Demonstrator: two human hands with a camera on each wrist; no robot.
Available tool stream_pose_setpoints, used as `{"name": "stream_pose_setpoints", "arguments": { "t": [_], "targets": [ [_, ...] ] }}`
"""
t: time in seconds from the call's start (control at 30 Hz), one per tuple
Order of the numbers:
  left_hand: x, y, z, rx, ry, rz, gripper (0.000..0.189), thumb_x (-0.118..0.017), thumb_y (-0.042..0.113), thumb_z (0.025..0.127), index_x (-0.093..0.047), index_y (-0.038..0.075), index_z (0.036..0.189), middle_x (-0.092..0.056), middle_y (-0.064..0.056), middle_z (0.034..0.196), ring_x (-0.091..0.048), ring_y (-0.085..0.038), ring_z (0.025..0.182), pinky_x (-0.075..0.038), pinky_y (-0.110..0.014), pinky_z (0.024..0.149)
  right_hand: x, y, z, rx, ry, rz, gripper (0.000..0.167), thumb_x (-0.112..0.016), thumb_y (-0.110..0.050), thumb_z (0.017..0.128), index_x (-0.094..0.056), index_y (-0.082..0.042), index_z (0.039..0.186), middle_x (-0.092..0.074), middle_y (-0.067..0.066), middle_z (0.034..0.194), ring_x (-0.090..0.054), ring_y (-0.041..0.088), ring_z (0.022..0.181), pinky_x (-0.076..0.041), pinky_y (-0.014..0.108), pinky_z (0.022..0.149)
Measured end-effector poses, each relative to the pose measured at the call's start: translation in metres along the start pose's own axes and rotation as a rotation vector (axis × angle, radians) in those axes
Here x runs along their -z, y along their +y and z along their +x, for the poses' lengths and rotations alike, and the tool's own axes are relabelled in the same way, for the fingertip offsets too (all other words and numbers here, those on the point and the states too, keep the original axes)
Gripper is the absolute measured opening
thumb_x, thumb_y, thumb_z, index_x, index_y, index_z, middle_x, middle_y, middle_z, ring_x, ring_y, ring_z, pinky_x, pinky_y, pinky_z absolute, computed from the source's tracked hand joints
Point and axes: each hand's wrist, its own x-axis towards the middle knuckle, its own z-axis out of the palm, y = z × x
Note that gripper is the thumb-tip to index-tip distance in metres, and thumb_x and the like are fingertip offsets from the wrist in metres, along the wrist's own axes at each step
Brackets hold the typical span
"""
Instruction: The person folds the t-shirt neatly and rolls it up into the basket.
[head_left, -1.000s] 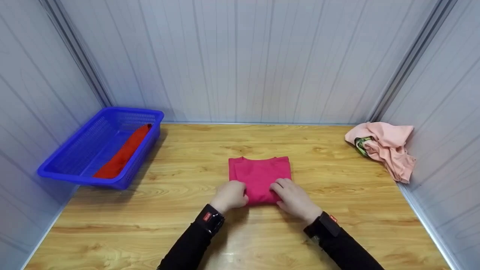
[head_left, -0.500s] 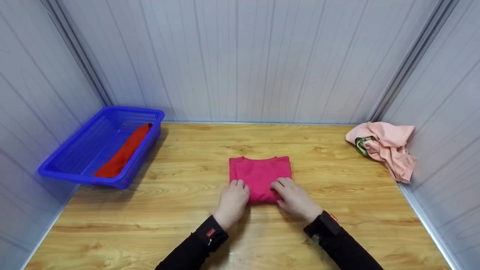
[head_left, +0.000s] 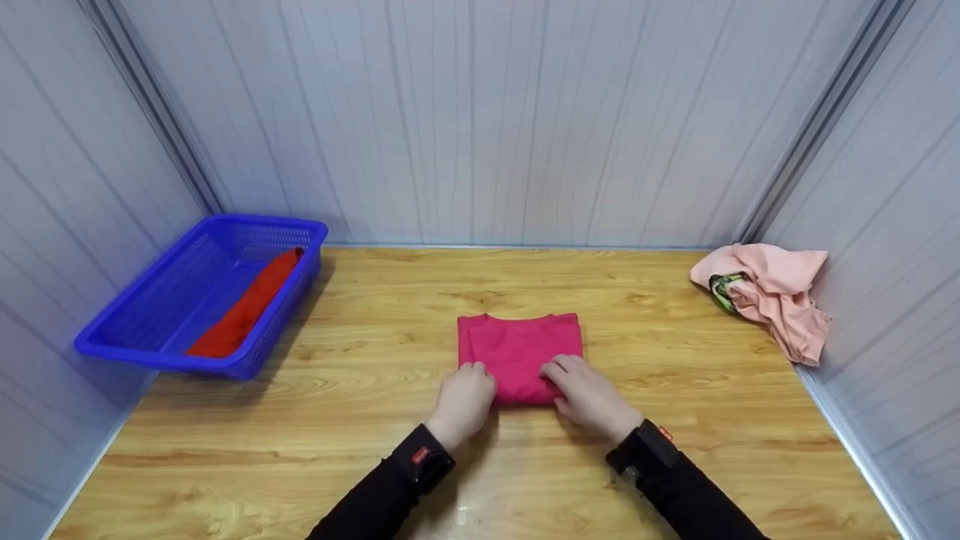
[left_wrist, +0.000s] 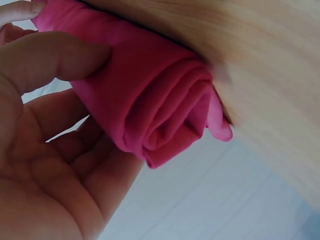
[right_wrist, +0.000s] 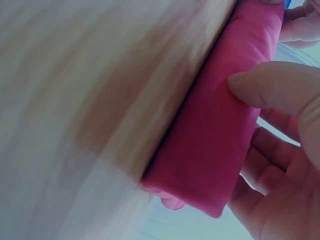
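A deep pink shirt (head_left: 517,349) lies folded on the wooden table, its curved neckline at the far side. The near edge is rolled up; layers coil at the roll's end (left_wrist: 170,115) in the left wrist view. My left hand (head_left: 463,399) grips the left part of this roll, thumb on the near side and fingers over the top. On the right part, my right hand (head_left: 591,395) holds it the same way, with its thumb (right_wrist: 255,85) pressed against the cloth in the right wrist view.
A blue plastic basket (head_left: 135,358) stands at the left, with a folded red-orange cloth (head_left: 251,304) inside. Against the right wall lies a crumpled light pink garment (head_left: 776,274) with a green print. Pale panel walls (head_left: 495,127) enclose the table (head_left: 375,315) at the back and sides.
My left hand has turned and shifted slightly on the shirt's left part, its fingers now reaching over the roll. The right hand stays in almost the same place.
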Motion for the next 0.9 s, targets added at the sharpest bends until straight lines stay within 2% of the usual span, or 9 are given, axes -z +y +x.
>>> {"name": "stream_pose_setpoints", "arguments": {
  "t": [0.03,0.1,0.23,0.27,0.5,0.73,0.9],
  "targets": [
    [-0.005,-0.002,0.0,-0.005,0.019,-0.012,0.005,-0.069,0.003,0.073,-0.067,0.007,0.072,-0.055,-0.007,0.073,-0.056,-0.02,0.065,-0.049,-0.033,0.046,0.0,0.0,0.0,-0.004,-0.003,0.007,0.042,-0.074,0.003,0.071,-0.061,-0.008,0.11,-0.057,0.004,0.103,-0.056,0.024,0.096,-0.049,0.037,0.085],
    [-0.003,-0.003,0.0,-0.002,0.006,-0.054,0.005,-0.07,0.003,0.072,-0.066,0.006,0.071,-0.055,-0.007,0.072,-0.057,-0.022,0.065,-0.049,-0.035,0.047,0.0,0.001,0.0,-0.015,-0.013,0.022,0.041,-0.073,0.002,0.072,-0.061,-0.008,0.11,-0.058,0.004,0.103,-0.056,0.024,0.096,-0.049,0.038,0.086],
    [-0.002,-0.007,0.0,0.008,-0.051,-0.131,0.006,-0.07,0.003,0.07,-0.065,0.007,0.07,-0.058,-0.008,0.072,-0.059,-0.025,0.066,-0.051,-0.038,0.051,0.0,0.002,-0.001,-0.026,-0.027,0.047,0.038,-0.073,0.001,0.075,-0.061,-0.007,0.11,-0.059,0.005,0.104,-0.057,0.024,0.098,-0.049,0.039,0.088],
    [0.003,-0.007,0.001,0.016,-0.081,-0.15,0.007,-0.071,0.003,0.07,-0.064,0.006,0.07,-0.058,-0.008,0.072,-0.06,-0.025,0.067,-0.051,-0.039,0.053,0.0,0.002,-0.002,-0.027,-0.029,0.052,0.037,-0.073,0.001,0.076,-0.062,-0.007,0.11,-0.059,0.005,0.104,-0.057,0.024,0.098,-0.049,0.039,0.088],
    [0.001,-0.01,0.001,0.013,-0.143,-0.201,0.008,-0.065,0.0,0.07,-0.063,0.007,0.071,-0.059,-0.007,0.072,-0.06,-0.025,0.068,-0.052,-0.039,0.057,0.002,0.001,-0.003,-0.029,-0.044,0.072,0.035,-0.071,0.001,0.079,-0.062,-0.008,0.111,-0.06,0.005,0.105,-0.057,0.024,0.099,-0.049,0.039,0.089],
    [0.0,-0.014,0.0,-0.013,-0.129,-0.261,0.009,-0.062,-0.002,0.069,-0.06,0.007,0.07,-0.059,-0.007,0.07,-0.06,-0.026,0.066,-0.051,-0.039,0.058,0.002,0.0,-0.003,-0.04,-0.061,0.085,0.032,-0.068,0.0,0.081,-0.063,-0.007,0.112,-0.061,0.006,0.105,-0.058,0.025,0.1,-0.048,0.039,0.09],
    [-0.002,-0.017,-0.001,-0.028,-0.122,-0.297,0.012,-0.062,0.0,0.069,-0.055,0.009,0.067,-0.058,-0.006,0.066,-0.06,-0.027,0.062,-0.049,-0.04,0.052,0.002,0.0,-0.004,-0.032,-0.061,0.08,0.028,-0.065,0.001,0.082,-0.063,-0.005,0.109,-0.062,0.007,0.103,-0.058,0.025,0.099,-0.048,0.04,0.09]
  ]
}}
